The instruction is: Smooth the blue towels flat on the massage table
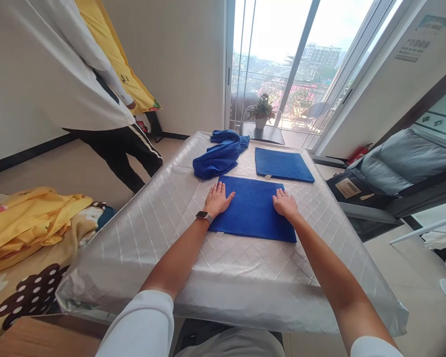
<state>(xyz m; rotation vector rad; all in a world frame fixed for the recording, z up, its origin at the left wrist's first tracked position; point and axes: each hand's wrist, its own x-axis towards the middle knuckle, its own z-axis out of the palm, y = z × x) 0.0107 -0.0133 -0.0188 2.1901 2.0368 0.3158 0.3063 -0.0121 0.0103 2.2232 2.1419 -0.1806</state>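
A blue towel (250,208), folded into a flat rectangle, lies in front of me with a small white tag at its near edge. My left hand (218,199) rests flat on its left side, fingers stretched out and a watch on the wrist. On the right side of the same towel my right hand (284,203) presses down, its fingers extended near the edge. Behind it lies a second folded blue towel (284,164), also tagged. A crumpled blue towel (221,154) sits loosely at the back left, close to the folded one.
A silver quilted cloth covers the table (148,248). Another person (96,79) stands at the left, holding up yellow fabric (115,54). More yellow cloth (29,223) lies on a bed. A potted plant (261,111) stands beyond the table; a grey armchair (412,163) is at the right.
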